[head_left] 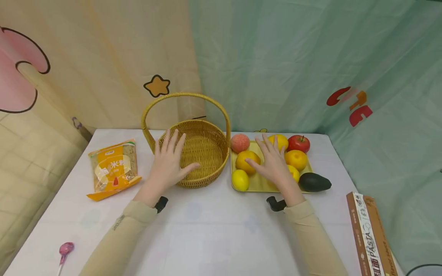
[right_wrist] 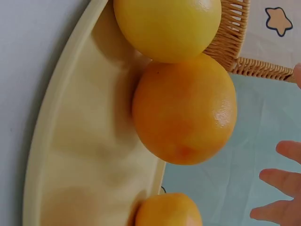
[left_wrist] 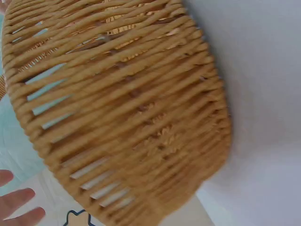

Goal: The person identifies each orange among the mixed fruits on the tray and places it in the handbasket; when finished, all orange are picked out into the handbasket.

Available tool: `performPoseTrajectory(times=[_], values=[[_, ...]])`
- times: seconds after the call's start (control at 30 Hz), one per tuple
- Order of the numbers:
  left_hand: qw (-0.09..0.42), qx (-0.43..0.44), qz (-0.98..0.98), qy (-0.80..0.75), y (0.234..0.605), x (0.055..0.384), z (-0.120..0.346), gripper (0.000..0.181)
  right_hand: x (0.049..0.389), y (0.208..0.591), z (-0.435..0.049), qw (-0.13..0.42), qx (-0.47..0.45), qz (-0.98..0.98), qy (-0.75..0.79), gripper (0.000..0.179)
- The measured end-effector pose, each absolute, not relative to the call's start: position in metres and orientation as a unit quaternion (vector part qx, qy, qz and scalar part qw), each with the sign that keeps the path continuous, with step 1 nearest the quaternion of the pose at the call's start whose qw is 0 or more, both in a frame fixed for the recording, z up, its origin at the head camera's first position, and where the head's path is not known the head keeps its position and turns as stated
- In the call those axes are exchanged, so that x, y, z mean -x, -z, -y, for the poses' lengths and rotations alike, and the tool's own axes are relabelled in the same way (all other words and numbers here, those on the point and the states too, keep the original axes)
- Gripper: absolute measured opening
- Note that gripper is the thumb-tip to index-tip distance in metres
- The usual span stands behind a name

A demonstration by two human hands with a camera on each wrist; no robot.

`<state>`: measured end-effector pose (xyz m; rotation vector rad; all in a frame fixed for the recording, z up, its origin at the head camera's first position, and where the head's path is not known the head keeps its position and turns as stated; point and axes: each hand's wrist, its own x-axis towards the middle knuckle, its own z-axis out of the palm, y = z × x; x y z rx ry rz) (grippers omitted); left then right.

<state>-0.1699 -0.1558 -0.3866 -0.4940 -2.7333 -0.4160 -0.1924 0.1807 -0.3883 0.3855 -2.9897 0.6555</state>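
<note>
My left hand (head_left: pixel 168 163) hovers with spread fingers at the left front of a wicker basket (head_left: pixel 203 153), overlapping its rim in the head view. Nothing is in its grasp. The basket's tall handle arches up, and its woven side fills the left wrist view. Above a yellow tray (head_left: pixel 257 184), my right hand (head_left: pixel 274 163) also has its fingers spread and holds nothing. On the tray sit an orange (right_wrist: pixel 183 110), a lemon (head_left: pixel 240 180), a pink peach-like fruit (head_left: pixel 239 143), a red apple (head_left: pixel 299 143), a dark avocado (head_left: pixel 314 182) and several other yellow-orange fruits, partly hidden by the hand.
An orange-and-clear food packet (head_left: pixel 114 167) lies left of the basket. Toward the front left is a pink lollipop (head_left: pixel 65 249). A long pasta box (head_left: pixel 371 234) lies along the right edge. Curtains (head_left: pixel 276 69) hang behind the white table (head_left: pixel 214 237).
</note>
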Motion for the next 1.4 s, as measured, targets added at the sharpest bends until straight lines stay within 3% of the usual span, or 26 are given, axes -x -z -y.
performPoseTrajectory(times=[0.17, 0.5, 0.6, 0.8, 0.93, 1.07, 1.4], values=[[0.200, 0.140, 0.949, 0.202, 0.393, 0.162, 0.166, 0.084, 0.193, 0.394, -0.181, 0.005, -0.106, 0.962, -0.251, 0.079], [0.185, 0.008, 0.922, 0.341, 0.416, 0.144, 0.196, 0.065, 0.199, 0.407, -0.180, -0.044, -0.076, 0.948, -0.306, 0.079], [0.150, -0.033, 0.906, 0.395, 0.418, 0.142, 0.200, 0.065, 0.202, 0.412, -0.180, -0.050, -0.066, 0.943, -0.321, 0.078], [0.026, -0.108, 0.845, 0.523, 0.417, 0.147, 0.202, 0.072, 0.206, 0.421, -0.182, -0.059, -0.048, 0.937, -0.341, 0.075], [-0.018, -0.134, 0.804, 0.579, 0.422, 0.150, 0.202, 0.070, 0.208, 0.425, -0.182, -0.064, -0.037, 0.930, -0.361, 0.074], [-0.033, -0.141, 0.782, 0.606, 0.429, 0.151, 0.199, 0.066, 0.209, 0.429, -0.181, -0.076, -0.024, 0.918, -0.390, 0.075], [0.000, -0.155, 0.748, 0.645, 0.436, 0.150, 0.192, 0.059, 0.212, 0.434, -0.178, -0.104, 0.029, 0.894, -0.434, 0.077]])
